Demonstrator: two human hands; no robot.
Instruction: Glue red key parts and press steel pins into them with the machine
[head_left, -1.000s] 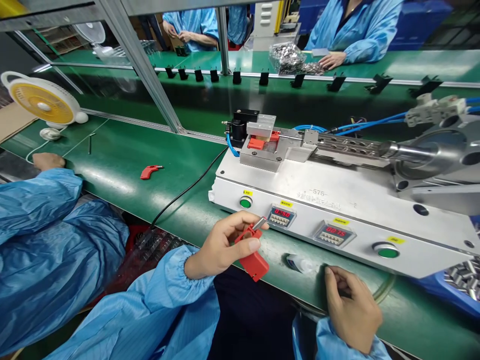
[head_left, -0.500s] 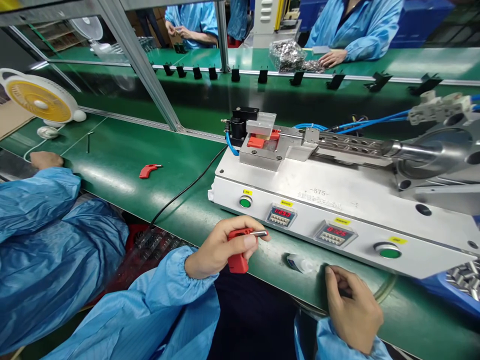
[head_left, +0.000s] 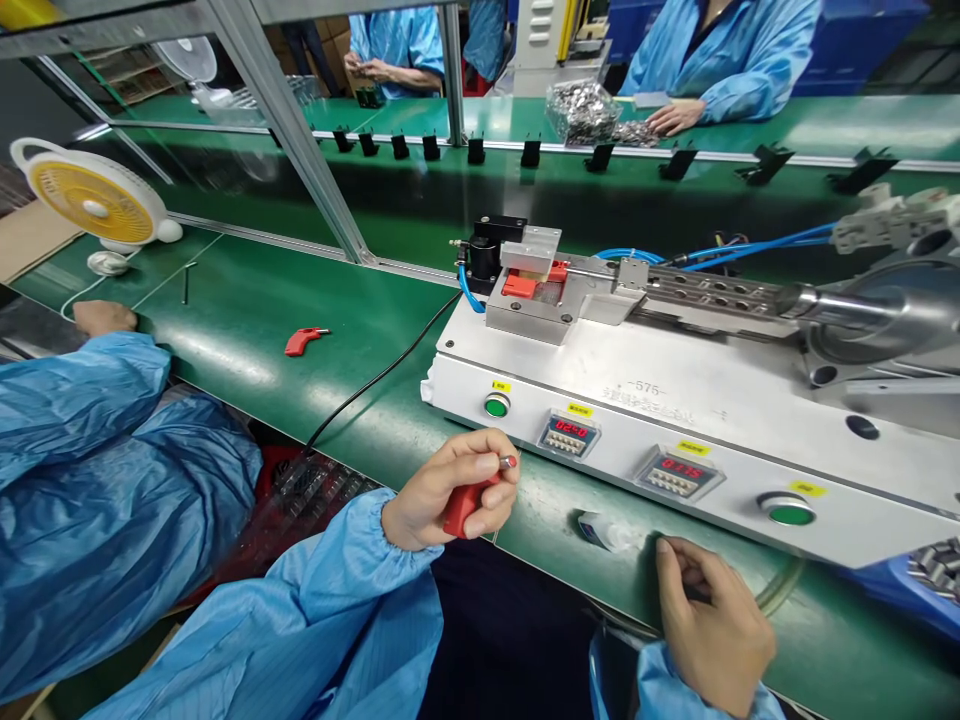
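Observation:
My left hand (head_left: pixel 454 488) is closed around a red pistol-shaped plastic handle (head_left: pixel 462 508). From its upper end a short metal tube sticks out, its tip now facing me. My right hand (head_left: pixel 716 620) lies on the green bench top, fingers loosely curled, with a gap between thumb and fingers and nothing visible in it. Just left of it lies a small white bottle (head_left: pixel 604 530). Behind both hands stands a white and metal machine (head_left: pixel 555 365), where another red handle (head_left: pixel 520 286) sits in the metal fixture. A similar red handle (head_left: pixel 301 341) rests on the bench to the left.
A blue bin (head_left: pixel 904 585) of metal tubes is at the right edge. On the left are a co-worker's sleeve (head_left: pixel 82 400), a yellow and white fan (head_left: pixel 94 200) and a black cable (head_left: pixel 375 375). Several black parts (head_left: pixel 475 151) line the far ledge, with co-workers beyond.
My left hand has turned the red handle, so the metal tube points toward me instead of right. My right hand stays in place. The whole view has shifted slightly.

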